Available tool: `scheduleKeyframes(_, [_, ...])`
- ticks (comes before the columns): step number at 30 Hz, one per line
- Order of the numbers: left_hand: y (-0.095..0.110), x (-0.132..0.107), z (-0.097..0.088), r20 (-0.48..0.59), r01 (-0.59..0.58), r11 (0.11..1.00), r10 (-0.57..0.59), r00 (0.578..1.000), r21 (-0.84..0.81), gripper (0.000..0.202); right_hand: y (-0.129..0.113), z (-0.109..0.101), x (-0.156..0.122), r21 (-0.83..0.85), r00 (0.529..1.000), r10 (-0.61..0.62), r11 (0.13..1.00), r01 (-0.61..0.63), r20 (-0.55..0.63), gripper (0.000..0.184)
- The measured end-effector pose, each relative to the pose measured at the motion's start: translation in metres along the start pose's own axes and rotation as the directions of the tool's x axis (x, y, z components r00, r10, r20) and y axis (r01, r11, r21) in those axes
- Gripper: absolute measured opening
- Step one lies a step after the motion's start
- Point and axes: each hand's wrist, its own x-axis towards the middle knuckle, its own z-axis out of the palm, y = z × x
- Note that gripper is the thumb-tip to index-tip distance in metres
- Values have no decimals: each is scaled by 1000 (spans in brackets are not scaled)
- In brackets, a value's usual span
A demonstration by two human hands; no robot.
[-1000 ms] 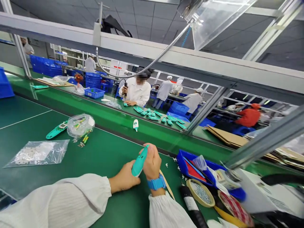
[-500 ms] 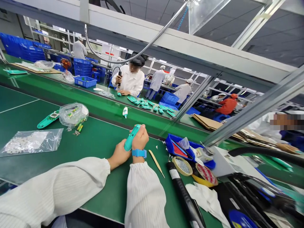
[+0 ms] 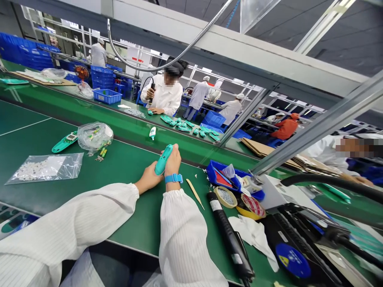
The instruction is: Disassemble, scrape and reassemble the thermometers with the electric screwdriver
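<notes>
Both my hands hold a teal plastic handheld housing upright over the green bench mat. My left hand cups its lower end. My right hand, with a blue wrist strap, wraps its upper part and hides much of it. A wooden spatula lies just right of my right wrist. To the left are a clear bag of small white parts, a crumpled clear bag of parts and a green circuit board. A small white bottle stands ahead.
A blue tray of tools, tape rolls and a black tube lie to my right. Beyond a conveyor, a co-worker holds a black tool near teal parts. Another person sits right, under a metal beam.
The whole view has shifted and tilted, bringing more of the bench at lower right into sight. My hands have stayed together on the teal housing, with its tip turned slightly further right.
</notes>
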Motion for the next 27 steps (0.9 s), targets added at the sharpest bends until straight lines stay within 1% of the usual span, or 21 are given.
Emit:
scheduleKeyframes(4, [3, -2, -8, 129, -35, 999, 32, 991, 22, 45, 1, -17, -2, 33, 991, -16, 999, 12, 132, 43])
scheduleKeyframes(9, [12, -7, -8, 273, -94, 996, 90, 958, 2, 64, 5, -41, 0, -55, 974, -46, 997, 59, 220, 42])
scheduleKeyframes(11, [14, -6, -12, 341, -81, 997, 75, 937, 4, 66, 6, -51, 5, -122, 966, -73, 987, 106, 249, 42])
scheduleKeyframes(14, [14, -3, -22, 423, -7, 998, -20, 906, 63, 57, 11, -67, 14, -254, 958, -127, 948, 193, 256, 40])
scheduleKeyframes(16, [12, 0, -29, 407, 45, 996, -74, 910, 80, 51, 14, -78, 20, -340, 962, -169, 911, 235, 212, 38])
scheduleKeyframes(18, [10, 2, -34, 321, 90, 995, -100, 942, 46, 47, 19, -87, 23, -414, 960, -230, 867, 277, 160, 39])
scheduleKeyframes(19, [8, 3, -36, 263, 108, 994, -108, 959, 14, 45, 21, -89, 23, -445, 951, -268, 840, 309, 155, 39])
scheduleKeyframes(20, [7, 4, -36, 207, 123, 992, -116, 971, -20, 44, 23, -91, 22, -469, 935, -307, 810, 354, 175, 38])
scheduleKeyframes(22, [6, 4, -35, 140, 151, 984, -138, 981, -90, 41, 27, -90, 16, -487, 883, -371, 738, 468, 287, 32])
scheduleKeyframes(25, [5, 4, -32, 115, 176, 966, -157, 981, -187, 39, 35, -81, 2, -443, 762, -391, 640, 628, 516, 20])
scheduleKeyframes(27, [7, 2, -31, 54, 132, 970, -123, 991, -205, 36, 41, -76, -8, -398, 683, -367, 602, 692, 631, 20])
